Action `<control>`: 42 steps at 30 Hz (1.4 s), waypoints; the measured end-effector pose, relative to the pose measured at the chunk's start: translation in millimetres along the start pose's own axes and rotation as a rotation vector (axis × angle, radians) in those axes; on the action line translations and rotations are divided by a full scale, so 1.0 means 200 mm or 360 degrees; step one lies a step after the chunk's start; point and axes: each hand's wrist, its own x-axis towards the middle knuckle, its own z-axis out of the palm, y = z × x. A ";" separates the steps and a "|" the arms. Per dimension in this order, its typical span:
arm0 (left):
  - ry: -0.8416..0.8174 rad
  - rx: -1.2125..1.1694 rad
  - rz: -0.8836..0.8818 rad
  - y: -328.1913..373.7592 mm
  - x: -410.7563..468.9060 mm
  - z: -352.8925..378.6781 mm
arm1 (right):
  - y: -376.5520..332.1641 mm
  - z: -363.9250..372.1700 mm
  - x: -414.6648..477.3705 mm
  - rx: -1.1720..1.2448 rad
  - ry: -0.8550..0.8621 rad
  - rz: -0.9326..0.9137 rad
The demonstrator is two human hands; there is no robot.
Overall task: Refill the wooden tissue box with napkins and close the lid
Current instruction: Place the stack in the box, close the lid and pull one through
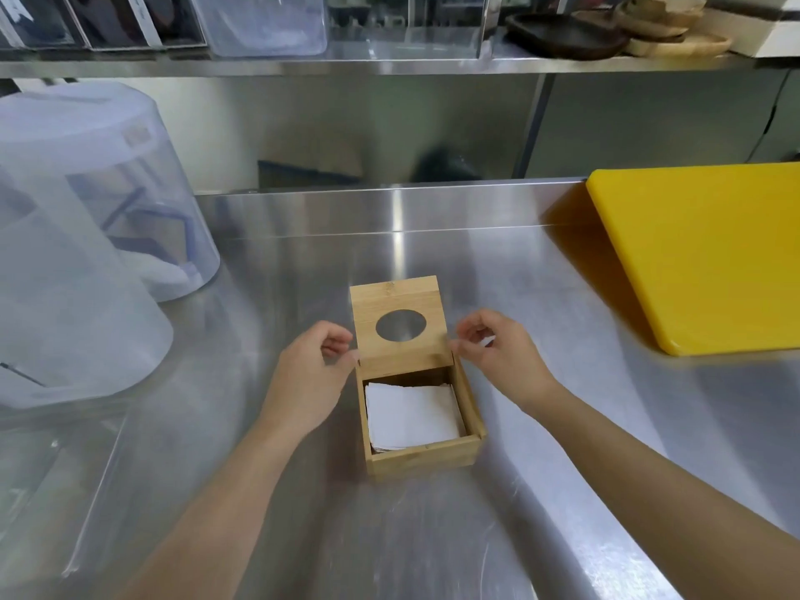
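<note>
A small wooden tissue box (pixel 426 457) stands on the steel counter in front of me. Its hinged lid (pixel 400 355), with an oval hole in it, stands upright at the far side. A stack of white napkins (pixel 411 415) lies inside the box. My left hand (pixel 309 374) is at the lid's left edge and my right hand (pixel 495 357) at its right edge. Both have their fingers curled and fingertips touching or nearly touching the lid's lower corners. Neither hand carries a loose object.
A thick yellow cutting board (pixel 710 253) lies at the right. Large clear plastic containers (pixel 82 253) stand at the left. A steel shelf (pixel 389 67) above holds clear bins and dark and wooden dishes.
</note>
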 end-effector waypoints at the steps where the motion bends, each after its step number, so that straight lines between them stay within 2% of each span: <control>1: 0.0020 -0.0159 -0.0157 -0.01 0.01 0.01 | 0.00 0.00 0.02 0.0156 -0.0012 0.0130; 4: -0.0079 -0.0524 -0.0607 -0.03 0.04 0.02 | 0.01 0.00 0.06 0.0394 -0.0151 0.0390; 6: -0.0177 -0.0631 -0.0719 -0.04 0.04 0.05 | 0.02 0.00 0.08 0.0482 -0.0233 0.0473; 10: -0.0270 -0.0779 -0.0776 -0.01 0.02 0.10 | 0.03 0.02 0.09 0.0549 -0.0294 0.0527; 17: -0.0216 -0.0983 -0.0797 -0.02 0.02 0.13 | 0.04 0.02 0.12 0.0631 -0.0346 0.0548; 22: -0.0306 -0.1042 -0.0788 -0.04 0.02 0.12 | 0.05 0.01 0.10 0.0619 -0.0426 0.0424; 29: -0.0121 -0.1005 -0.0797 -0.01 0.02 0.16 | 0.08 0.01 0.10 0.0674 -0.0432 0.0325; 33: -0.0172 -0.1095 -0.0789 -0.03 0.00 0.14 | 0.08 0.02 0.08 0.0857 -0.0370 0.0432; 35: -0.0262 -0.1341 -0.0797 -0.05 -0.01 0.11 | 0.07 0.01 0.07 0.0944 -0.0301 0.0496; 38: -0.0184 -0.1577 -0.1062 -0.08 0.00 0.05 | 0.06 0.00 0.05 0.1095 -0.0357 0.0656; 40: -0.0379 -0.1585 -0.1231 -0.09 0.00 0.04 | 0.06 -0.01 0.03 0.1013 -0.0520 0.0774; 42: -0.0615 -0.1475 -0.1240 -0.05 -0.02 0.05 | 0.05 -0.01 0.02 0.0943 -0.0700 0.0769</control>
